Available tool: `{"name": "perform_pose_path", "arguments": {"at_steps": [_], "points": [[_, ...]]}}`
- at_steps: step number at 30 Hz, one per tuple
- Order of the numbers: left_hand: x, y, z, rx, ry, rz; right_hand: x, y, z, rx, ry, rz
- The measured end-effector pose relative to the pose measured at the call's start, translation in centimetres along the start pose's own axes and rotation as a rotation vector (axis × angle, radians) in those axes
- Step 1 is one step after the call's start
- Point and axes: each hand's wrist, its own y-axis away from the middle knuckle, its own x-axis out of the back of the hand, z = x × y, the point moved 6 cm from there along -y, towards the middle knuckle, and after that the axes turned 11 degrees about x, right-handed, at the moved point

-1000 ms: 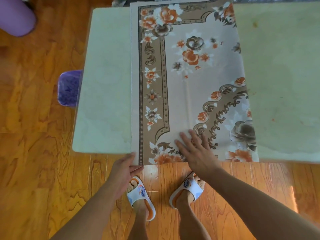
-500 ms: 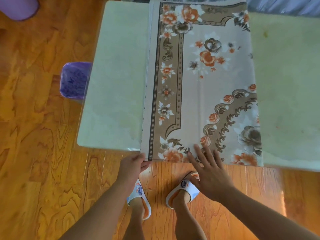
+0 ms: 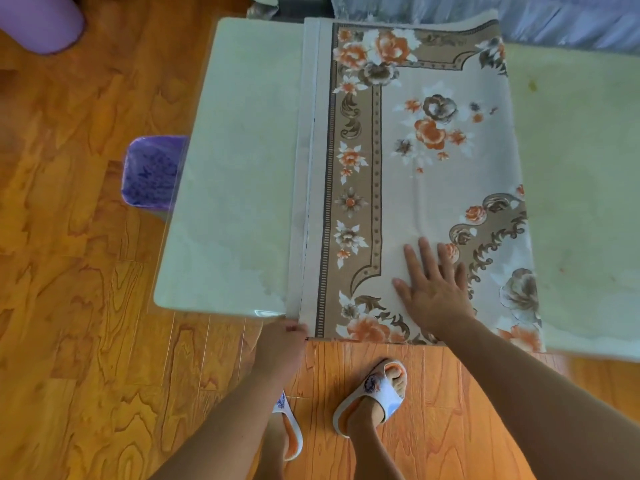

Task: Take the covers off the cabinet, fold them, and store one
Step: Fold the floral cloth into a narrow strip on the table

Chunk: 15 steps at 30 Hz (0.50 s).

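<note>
A beige cover (image 3: 408, 188) printed with orange and brown flowers lies folded in a long strip across the pale glass-topped table (image 3: 235, 202). My right hand (image 3: 433, 285) presses flat on the cover near the table's front edge, fingers straight and spread. At the cover's near left corner my left hand (image 3: 282, 344) pinches the fabric edge, just off the table's front edge.
A purple bin (image 3: 152, 171) stands on the wooden floor at the table's left side. A purple rounded object (image 3: 41, 19) sits at the top left. Light blue fabric (image 3: 571, 26) lies beyond the table's far edge. My slippered feet (image 3: 374, 393) stand below the table's front.
My right hand slid forward onto the cover, farther from the table's front edge. My left hand kept hold of the near left corner. The camera moved closer.
</note>
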Motion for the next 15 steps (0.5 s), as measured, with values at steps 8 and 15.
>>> {"name": "perform_pose_path", "arguments": {"at_steps": [8, 15], "points": [[-0.1, 0.5, -1.1, -0.042, -0.021, 0.032, 0.7, -0.5, -0.6, 0.067, 0.039, 0.018], [0.0, 0.2, -1.8, 0.020, -0.011, 0.058, 0.9, -1.0, -1.4, 0.129, 0.073, 0.018]]}}
